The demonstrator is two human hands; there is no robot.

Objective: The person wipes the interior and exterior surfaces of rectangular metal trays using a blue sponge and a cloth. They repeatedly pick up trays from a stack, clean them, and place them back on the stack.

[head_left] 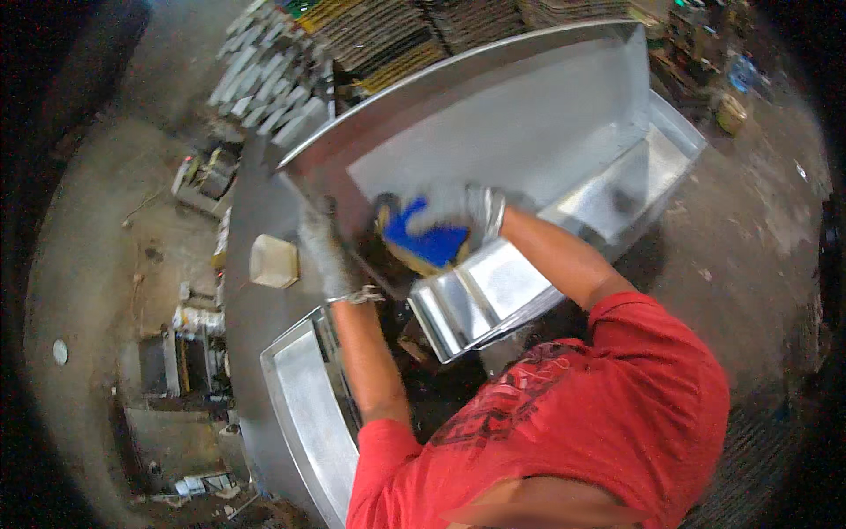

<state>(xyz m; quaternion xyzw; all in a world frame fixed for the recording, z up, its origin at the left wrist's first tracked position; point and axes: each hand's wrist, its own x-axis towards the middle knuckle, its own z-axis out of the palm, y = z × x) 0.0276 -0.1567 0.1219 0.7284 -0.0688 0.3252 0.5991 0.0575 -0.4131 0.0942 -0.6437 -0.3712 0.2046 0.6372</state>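
Head view, shiny folded metal sheet (529,132), gloved hands

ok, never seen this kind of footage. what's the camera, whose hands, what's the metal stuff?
One picture, from a fisheye camera worn on a person's head, looking down; that is why straight edges bend. No robot: a person in a red shirt works with two gloved hands. The left hand grips the edge of a big shiny metal sheet, tilted up. The right hand, in a grey and blue glove, presses near the sheet's lower edge, beside a folded metal tray. Another tray lies lower left. A small cream block sits by the left hand. Stacked flat pieces lie behind.
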